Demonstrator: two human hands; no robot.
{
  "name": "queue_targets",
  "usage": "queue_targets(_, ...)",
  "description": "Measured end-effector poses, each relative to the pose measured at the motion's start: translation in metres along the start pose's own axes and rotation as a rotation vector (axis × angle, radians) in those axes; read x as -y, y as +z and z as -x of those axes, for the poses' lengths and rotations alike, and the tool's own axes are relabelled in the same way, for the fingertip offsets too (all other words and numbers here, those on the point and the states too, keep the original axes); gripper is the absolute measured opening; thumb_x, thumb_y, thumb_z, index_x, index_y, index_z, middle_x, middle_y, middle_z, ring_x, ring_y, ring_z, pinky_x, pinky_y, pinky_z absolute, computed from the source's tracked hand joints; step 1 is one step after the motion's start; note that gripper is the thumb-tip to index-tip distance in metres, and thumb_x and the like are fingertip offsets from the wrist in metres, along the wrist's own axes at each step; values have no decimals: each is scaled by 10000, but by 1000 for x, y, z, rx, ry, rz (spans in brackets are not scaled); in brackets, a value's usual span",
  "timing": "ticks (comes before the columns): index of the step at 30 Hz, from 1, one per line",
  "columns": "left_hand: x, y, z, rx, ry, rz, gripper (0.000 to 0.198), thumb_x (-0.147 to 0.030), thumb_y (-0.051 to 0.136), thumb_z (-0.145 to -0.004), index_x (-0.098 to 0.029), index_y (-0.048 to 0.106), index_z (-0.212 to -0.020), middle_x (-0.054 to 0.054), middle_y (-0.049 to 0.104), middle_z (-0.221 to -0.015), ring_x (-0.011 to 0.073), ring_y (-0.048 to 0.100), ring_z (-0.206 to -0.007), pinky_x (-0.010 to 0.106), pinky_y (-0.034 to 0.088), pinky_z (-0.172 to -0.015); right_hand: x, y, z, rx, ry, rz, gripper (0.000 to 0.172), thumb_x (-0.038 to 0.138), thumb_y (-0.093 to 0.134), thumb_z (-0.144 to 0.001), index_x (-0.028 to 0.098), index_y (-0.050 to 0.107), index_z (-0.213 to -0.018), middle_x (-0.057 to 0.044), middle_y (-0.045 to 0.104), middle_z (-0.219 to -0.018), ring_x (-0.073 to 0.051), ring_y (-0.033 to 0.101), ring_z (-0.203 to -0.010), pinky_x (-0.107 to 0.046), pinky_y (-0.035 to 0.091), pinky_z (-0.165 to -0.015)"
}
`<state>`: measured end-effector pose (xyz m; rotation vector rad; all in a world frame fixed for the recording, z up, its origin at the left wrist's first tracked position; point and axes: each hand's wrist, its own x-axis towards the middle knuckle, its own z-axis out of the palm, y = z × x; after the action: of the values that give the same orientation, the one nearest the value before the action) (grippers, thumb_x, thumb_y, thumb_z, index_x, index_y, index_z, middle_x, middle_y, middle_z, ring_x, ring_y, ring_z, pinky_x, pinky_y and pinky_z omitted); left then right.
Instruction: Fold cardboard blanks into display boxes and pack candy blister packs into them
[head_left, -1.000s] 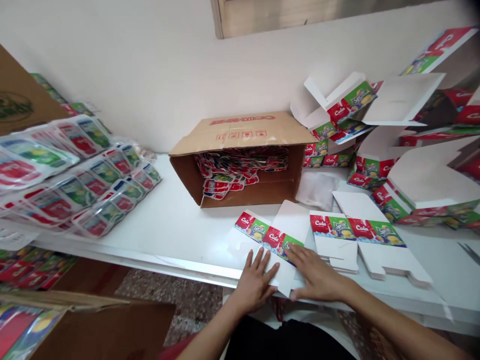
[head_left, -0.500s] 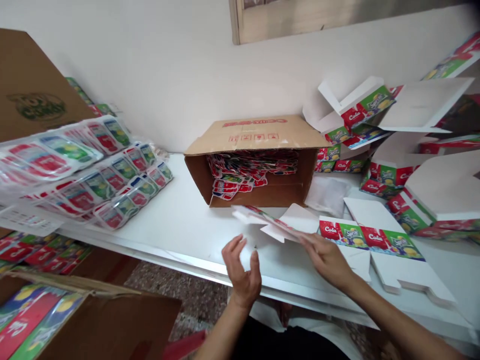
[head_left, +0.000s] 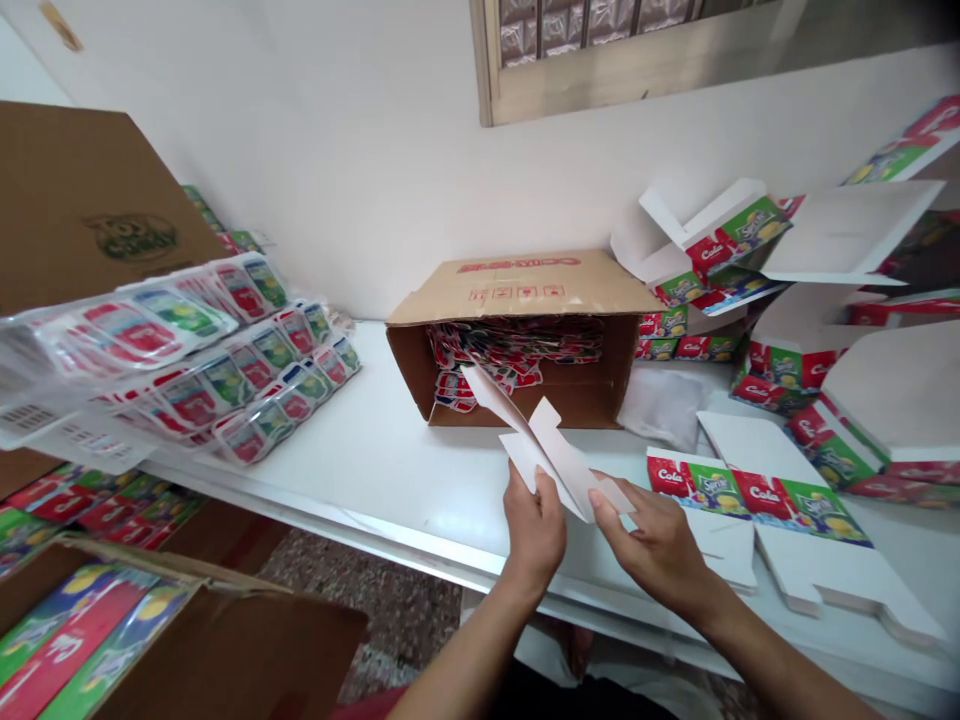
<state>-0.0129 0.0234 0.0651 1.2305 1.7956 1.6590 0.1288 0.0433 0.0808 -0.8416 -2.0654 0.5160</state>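
Carton [head_left: 566, 460], partly folded, long axis slanting away leftward

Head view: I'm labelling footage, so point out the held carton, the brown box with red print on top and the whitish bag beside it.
Held carton [head_left: 568, 466]: head view, on a white panel.
Brown box [head_left: 525, 280]: head view, on its printed upper panel.
Whitish bag [head_left: 664, 405]: head view, near its middle.

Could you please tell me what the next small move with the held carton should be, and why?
I would probably steady the carton with the left hand and fold its spread panels further with the right hand, since both hands hold it and its white panels stand apart rather than closed into a box.
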Motion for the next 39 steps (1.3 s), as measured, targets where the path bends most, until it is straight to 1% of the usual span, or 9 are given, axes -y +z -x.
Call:
queue_targets(5, -34, -28, -28, 50, 379, -178, 574, -75, 384, -863, -203, 363, -1422, 83, 487, -1416, 215, 480, -1283, 345, 401, -1059, 1, -30, -7, 373, -142, -91, 632, 332, 625, -836, 255, 375, -1411, -94, 581, -1282, -184, 641, -984, -300, 548, -831)
queue_targets(10, -48, -44, -38, 376, 528, -204, 625, -7, 394, -794, -206, 439, -1385, 37, 517, -1397, 186, 495, -1278, 317, 389, -1092, -17, -55, -42, 215, -16, -123, 559, 268, 526, -890, 270, 318, -1410, -80, 609, -1190, -124, 625, -776, -258, 543, -690)
queue_targets(14, -43, -41, -33, 522, 554, -213, 656, -3, 393, -791, -226, 404, -1408, 29, 537, -1376, 178, 512, -1261, 330, 412, -1075, -20, -63, -72, 444, -157, -38, 441, 195, 503, -860, 242, 485, -1298, -50, 655, -1083, -107, 611, -689, -224, 495, -651)
queue_targets(20, -46, -52, -42, 269, 441, -176, 518, -87, 350, -891, -225, 456, -1379, 27, 541, -1373, 199, 484, -1283, 338, 373, -1091, -27, -61, -58, 482, -192, 160, 300, 212, 467, -853, 222, 640, -1099, -46, 706, -844, -169, 641, -713, -258, 455, -654)
queue_targets(23, -37, -65, -47, 150, 312, -198, 459, -151, 355, -913, -228, 500, -1342, 27, 595, -1308, 210, 543, -1215, 330, 425, -1025, -44, -45, -24, 478, -7, 90, 299, 360, 417, -917, 215, 671, -973, -51, 703, -815, -163, 626, -676, -253, 446, -639)
queue_targets(28, 10, -60, -49, 363, 58, -491, 473, -150, 497, -809, -256, 561, -1266, 42, 721, -1063, 243, 669, -982, 339, 493, -866, -69, -6, 25, 476, 558, 227, 549, 604, 300, -909, 206, 620, -710, -34, 642, -627, -189, 594, -595, -258, 375, -544)
queue_targets(32, 33, -43, -46, 347, -27, -520, 417, -287, 536, -845, -173, 556, -1245, 101, 733, -958, 247, 696, -833, 355, 526, -748, -75, 6, 20, 469, 636, 285, 541, 643, 329, -874, 209, 580, -671, -37, 644, -662, -203, 596, -645, -255, 324, -534)
queue_targets(36, 30, -29, -24, 72, 516, -415, 475, -243, 514, -882, -173, 426, -1344, 157, 615, -1240, 240, 582, -1148, 415, 457, -952, -81, 1, 2, 495, 628, 280, 540, 620, 339, -876, 196, 582, -648, -52, 662, -696, -210, 610, -667, -257, 327, -540)
queue_targets(39, 35, -12, -1, 377, 961, -536, 426, -216, 477, -904, -158, 464, -1326, 152, 624, -1242, 235, 543, -1214, 418, 402, -1035, -85, 1, -1, 523, 592, 266, 516, 578, 331, -899, 193, 644, -760, -64, 702, -786, -226, 642, -743, -265, 387, -599)
